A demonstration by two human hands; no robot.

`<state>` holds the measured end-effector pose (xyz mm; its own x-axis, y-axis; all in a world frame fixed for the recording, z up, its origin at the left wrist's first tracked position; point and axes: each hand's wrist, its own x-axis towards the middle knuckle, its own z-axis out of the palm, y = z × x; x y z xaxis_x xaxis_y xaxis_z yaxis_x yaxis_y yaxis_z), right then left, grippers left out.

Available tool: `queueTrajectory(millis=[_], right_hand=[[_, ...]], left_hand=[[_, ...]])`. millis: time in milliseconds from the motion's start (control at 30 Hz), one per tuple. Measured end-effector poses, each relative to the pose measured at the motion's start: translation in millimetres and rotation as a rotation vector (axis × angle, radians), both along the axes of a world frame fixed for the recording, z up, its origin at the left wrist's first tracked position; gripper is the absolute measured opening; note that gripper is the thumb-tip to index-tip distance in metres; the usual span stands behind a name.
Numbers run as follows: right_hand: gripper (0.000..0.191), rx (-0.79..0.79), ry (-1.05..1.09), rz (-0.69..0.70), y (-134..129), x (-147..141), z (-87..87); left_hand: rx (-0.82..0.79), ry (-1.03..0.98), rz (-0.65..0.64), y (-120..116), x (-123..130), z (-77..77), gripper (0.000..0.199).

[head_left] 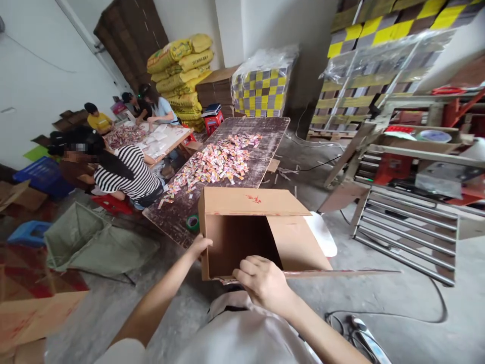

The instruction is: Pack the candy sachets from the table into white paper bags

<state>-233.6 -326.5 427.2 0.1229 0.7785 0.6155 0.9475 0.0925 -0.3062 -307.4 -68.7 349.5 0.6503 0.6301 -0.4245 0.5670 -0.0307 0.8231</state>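
Note:
In the head view a cardboard box (253, 202) is right in front of me, its inside dark and some of its flaps folded out. My left hand (200, 246) grips the box at its left side, thumb near the inner edge. My right hand (261, 280) is closed at the near edge of the box, fingers curled over the rim; the hidden fingertips appear to pinch the cardboard. Beyond the box, many small printed packets (220, 159) lie heaped on a dark worn table (269, 131). A green tape roll (192, 223) sits on the table left of the box.
Several people sit at a second table (166, 144) on the left, one in a striped shirt (127, 172). A grey cloth bin (94, 242) stands at left. To the right is a roller conveyor (409, 227). A cable (386, 318) crosses the floor. Yellow sacks (182, 76) are stacked behind.

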Motion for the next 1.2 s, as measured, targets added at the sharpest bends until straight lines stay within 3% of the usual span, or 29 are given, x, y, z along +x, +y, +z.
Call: queueTrajectory(millis=[133,333,433,633,767,867,1000,1133,1200], right_hand=[[0.024,0.067,-0.097,0.041,12.3,-17.3,16.7],[0.023,0.16,-0.18,-0.062,23.0,-35.9,44.5],[0.02,0.209,-0.168,-0.107,18.3,-42.6,39.9],[0.024,0.196,-0.057,-0.154,-10.7,-57.9,12.4],[0.026,0.126,0.014,-0.139,-24.6,-61.7,17.2],[0.025,0.103,0.008,-0.085,-19.5,-56.6,20.3],[0.02,0.039,-0.005,-0.082,5.1,-43.4,-2.6],[0.01,-0.18,0.084,-0.05,29.8,-38.0,-53.7],[0.014,-0.341,0.214,0.001,37.1,-40.9,-82.6]], left_hand=[[0.059,0.02,0.127,28.6,9.3,12.8,0.012],[0.117,0.001,0.228,58.7,38.3,35.1,0.02],[0.087,0.044,0.239,63.8,45.1,41.0,0.018],[0.037,0.046,0.23,54.1,46.8,40.7,0.025],[0.056,-0.015,0.21,50.8,51.2,48.3,0.04],[0.144,-0.15,0.173,57.6,55.2,54.7,0.052],[0.197,-0.178,0.188,72.3,59.5,44.5,0.057],[0.204,-0.082,0.286,87.3,64.2,9.4,0.048],[0.201,-0.022,0.319,94.3,63.4,-10.7,0.04]])
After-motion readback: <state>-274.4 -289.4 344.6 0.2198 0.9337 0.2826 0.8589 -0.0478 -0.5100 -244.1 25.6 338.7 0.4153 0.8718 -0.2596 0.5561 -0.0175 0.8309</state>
